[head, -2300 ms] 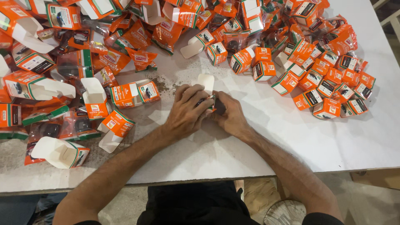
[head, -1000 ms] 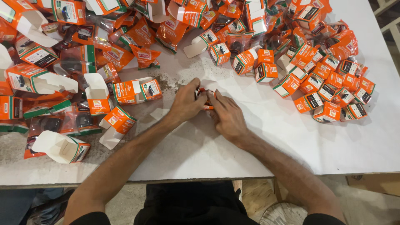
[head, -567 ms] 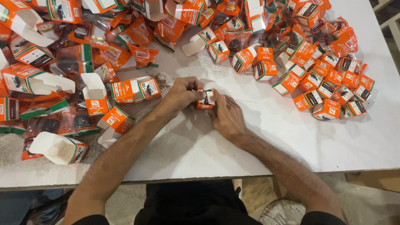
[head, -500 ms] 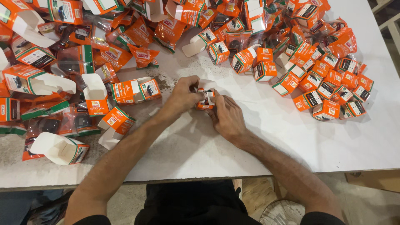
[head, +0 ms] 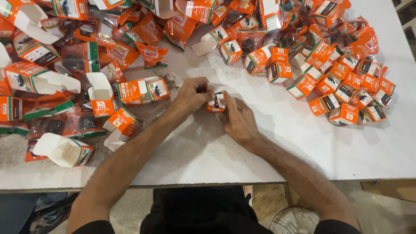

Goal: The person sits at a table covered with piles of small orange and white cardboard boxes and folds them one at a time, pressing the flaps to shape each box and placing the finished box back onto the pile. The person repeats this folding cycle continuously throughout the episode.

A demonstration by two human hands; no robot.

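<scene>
Box flap now open since before. Left hand and right hand fingers pinch small orange box; inside hidden.

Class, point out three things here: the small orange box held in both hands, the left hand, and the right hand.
small orange box (head: 216, 102), head view, its white flap.
left hand (head: 192, 95), head view, its back.
right hand (head: 238, 121), head view, its back.

Glossy cardboard box (orange print) on matt white table.

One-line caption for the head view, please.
Both hands, left hand and right hand, hold a small orange cardboard box over a white table.
</scene>
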